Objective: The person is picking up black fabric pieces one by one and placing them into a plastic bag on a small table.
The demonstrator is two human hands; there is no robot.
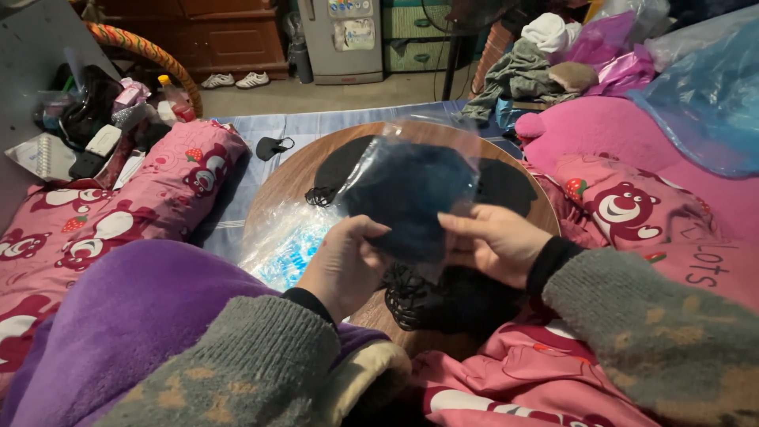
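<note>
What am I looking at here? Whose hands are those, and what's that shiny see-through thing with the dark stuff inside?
The camera sits on a person's head and looks down, so you see that person's own two hands. The left hand and the right hand together hold up a clear plastic bag with dark face masks inside. Below is a round wooden table with more black masks and a pile of clear bags. Pink bear-print blankets lie all around.

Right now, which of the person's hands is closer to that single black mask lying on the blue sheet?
Left. The left hand holds the clear bag on the side toward the lone black mask; the right hand grips the bag's far side, farther away.
</note>
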